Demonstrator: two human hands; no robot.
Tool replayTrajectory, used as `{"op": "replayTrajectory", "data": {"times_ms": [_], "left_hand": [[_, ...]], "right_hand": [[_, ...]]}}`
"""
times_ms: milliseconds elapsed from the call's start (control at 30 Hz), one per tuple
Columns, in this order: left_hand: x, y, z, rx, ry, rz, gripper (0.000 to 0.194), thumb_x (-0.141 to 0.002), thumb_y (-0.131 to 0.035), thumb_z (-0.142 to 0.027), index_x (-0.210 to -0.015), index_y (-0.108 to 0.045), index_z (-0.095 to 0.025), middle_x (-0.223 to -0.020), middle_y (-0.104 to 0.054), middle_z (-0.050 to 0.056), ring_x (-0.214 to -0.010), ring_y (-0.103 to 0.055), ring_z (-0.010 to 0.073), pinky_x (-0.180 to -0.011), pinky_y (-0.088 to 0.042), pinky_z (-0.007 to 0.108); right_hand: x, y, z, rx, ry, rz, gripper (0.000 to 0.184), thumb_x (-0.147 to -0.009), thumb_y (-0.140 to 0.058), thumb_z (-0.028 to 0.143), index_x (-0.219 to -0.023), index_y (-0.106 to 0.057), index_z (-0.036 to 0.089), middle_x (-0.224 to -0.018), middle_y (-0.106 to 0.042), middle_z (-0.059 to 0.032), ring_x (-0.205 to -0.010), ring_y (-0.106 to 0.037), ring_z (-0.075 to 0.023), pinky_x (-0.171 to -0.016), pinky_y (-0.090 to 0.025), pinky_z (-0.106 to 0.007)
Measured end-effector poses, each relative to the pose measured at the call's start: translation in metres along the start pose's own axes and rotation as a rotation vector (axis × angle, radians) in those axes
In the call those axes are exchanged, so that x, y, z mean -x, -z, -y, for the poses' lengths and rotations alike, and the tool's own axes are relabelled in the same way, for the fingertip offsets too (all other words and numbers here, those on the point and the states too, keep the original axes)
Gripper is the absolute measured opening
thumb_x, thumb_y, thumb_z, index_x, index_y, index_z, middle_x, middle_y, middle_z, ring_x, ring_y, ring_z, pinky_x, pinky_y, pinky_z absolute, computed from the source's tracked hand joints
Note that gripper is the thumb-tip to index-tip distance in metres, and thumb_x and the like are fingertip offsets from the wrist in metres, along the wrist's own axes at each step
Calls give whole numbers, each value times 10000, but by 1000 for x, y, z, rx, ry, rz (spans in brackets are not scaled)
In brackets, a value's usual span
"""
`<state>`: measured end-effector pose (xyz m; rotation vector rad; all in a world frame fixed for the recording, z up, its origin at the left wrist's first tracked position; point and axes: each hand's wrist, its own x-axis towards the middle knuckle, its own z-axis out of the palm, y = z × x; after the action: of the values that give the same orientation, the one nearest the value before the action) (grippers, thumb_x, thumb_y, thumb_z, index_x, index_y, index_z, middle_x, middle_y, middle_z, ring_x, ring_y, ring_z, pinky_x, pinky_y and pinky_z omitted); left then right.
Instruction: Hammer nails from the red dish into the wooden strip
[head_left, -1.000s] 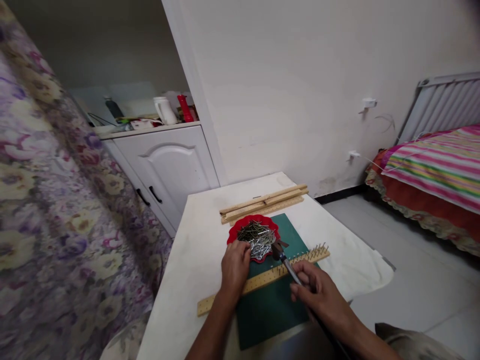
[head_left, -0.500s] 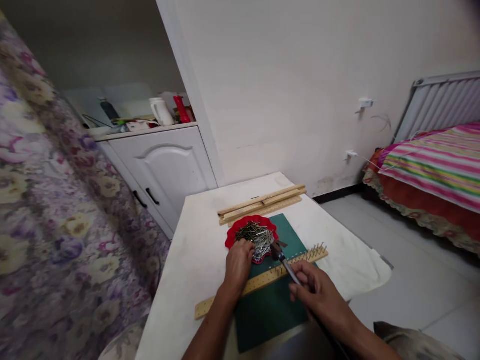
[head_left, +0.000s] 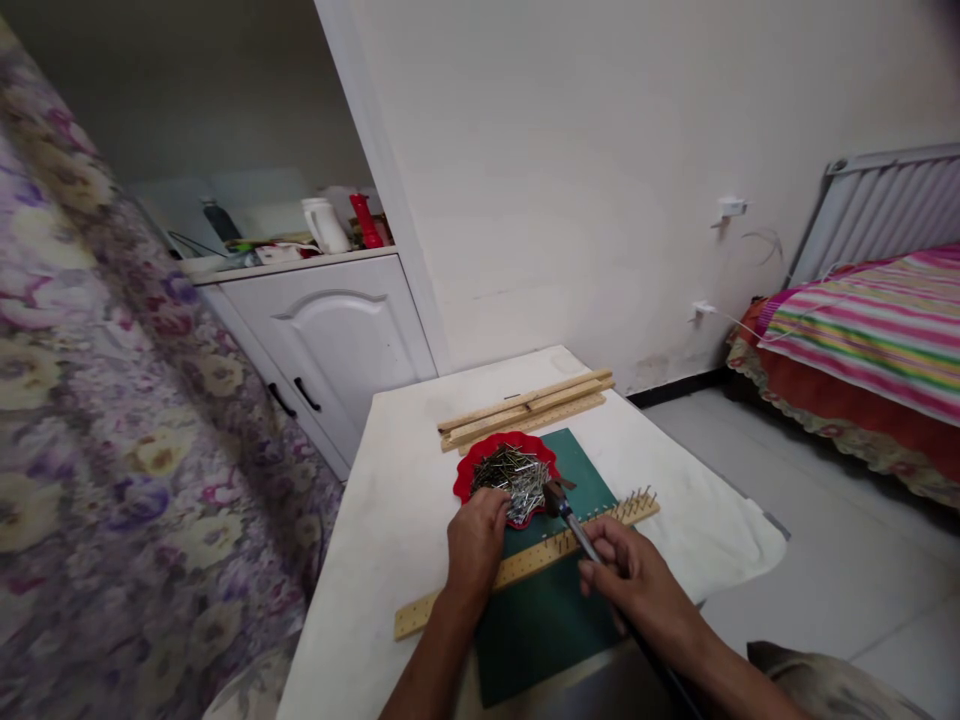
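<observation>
Your left hand [head_left: 476, 535] is at the near-left rim of the red dish [head_left: 463, 480], its thumb and fingers drawn together over the edge of the loose nails [head_left: 517, 475]; whether a nail is pinched between the fingertips cannot be determined. Your right hand [head_left: 641, 578] is closed around the shaft of the hammer [head_left: 580, 537], the hammer head appearing beside the right rim of the dish; contact there cannot be confirmed. The drilled wooden strip [head_left: 525, 563] lies crosswise on the green mat [head_left: 551, 625], between you and the dish, both ends extending beyond the mat. Its left portion shows rows of holes; its right portion carries standing nails [head_left: 636, 503], several of them tilted. The dish sits partly on the mat. Behind it, on the white table [head_left: 375, 490], further wooden strips [head_left: 529, 408] lie side by side
</observation>
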<state>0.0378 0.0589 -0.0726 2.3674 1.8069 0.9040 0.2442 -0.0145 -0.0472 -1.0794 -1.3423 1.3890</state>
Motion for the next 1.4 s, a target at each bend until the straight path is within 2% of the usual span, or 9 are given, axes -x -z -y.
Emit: {"op": "replayTrajectory", "data": {"times_ms": [300,467,567,667,833,967,1200,1300,1400], "left_hand": [[2,0,1,271,64,-146,243,-850,-466,-241,-1027,-631,-223,-1015,-667,25,-932,-608,167,-854,-467,296],[4,3,2,498,194,-186,227,-820,-511,-308,-964,-649,-201,-934,-678,36,-826,-630,168,-757,-499,278],[6,6,-1,725,352,-175,244,-783,-555,-342,-934,-643,-172,-781,-682,32,-692,-632,156,-668,-511,267],[8,10,-14,978,487,-143,266,-735,-612,-345,-905,-628,-140,-662,-667,19,-629,-627,145,-644,-511,263],[18,14,-44,1295,555,-52,253,-688,-672,-314,-859,-618,-135,-663,-665,22,-642,-632,134,-643,-501,248],[25,12,-55,1360,536,4,215,-684,-679,-282,-832,-622,-135,-653,-661,19,-623,-621,122,-648,-498,245],[29,6,-54,1402,533,23,205,-690,-674,-288,-834,-614,-155,-644,-656,2,-625,-618,124,-678,-495,266],[31,8,-54,1321,513,49,198,-696,-658,-305,-822,-622,-156,-641,-654,8,-632,-622,144,-680,-497,289],[31,13,-54,1075,361,70,132,-723,-632,-286,-779,-652,-168,-687,-654,21,-670,-617,157,-667,-488,279]], "right_hand": [[-6,-2,-5,2,4,-19,173,-787,-575,340,-860,-500,203,-598,-549,65,-392,-397,-68,-302,-334,-140],[-11,-4,-6,-42,18,-24,177,-793,-571,334,-860,-488,192,-604,-556,69,-362,-374,-49,-302,-331,-138],[-15,-7,-7,-59,20,-46,178,-783,-585,320,-868,-493,193,-608,-562,65,-377,-392,-55,-304,-329,-136],[-18,-11,-7,-86,40,-65,205,-766,-607,332,-876,-502,194,-621,-565,55,-415,-430,-67,-313,-330,-133],[-26,-17,-4,-174,72,-93,269,-721,-646,374,-867,-505,197,-629,-557,60,-381,-395,-55,-297,-328,-144],[-30,-17,-1,-227,72,-110,297,-695,-674,379,-856,-523,180,-598,-560,55,-384,-418,-62,-297,-333,-150],[-29,-16,-2,-271,37,-79,304,-664,-702,372,-810,-523,174,-580,-570,53,-387,-430,-65,-294,-333,-147],[-28,-15,-3,-275,27,-52,308,-663,-696,391,-799,-523,175,-582,-582,49,-369,-427,-62,-294,-334,-156],[-29,-13,-3,-265,28,-47,307,-660,-692,384,-809,-521,178,-570,-576,56,-348,-419,-59,-293,-341,-160]]}}
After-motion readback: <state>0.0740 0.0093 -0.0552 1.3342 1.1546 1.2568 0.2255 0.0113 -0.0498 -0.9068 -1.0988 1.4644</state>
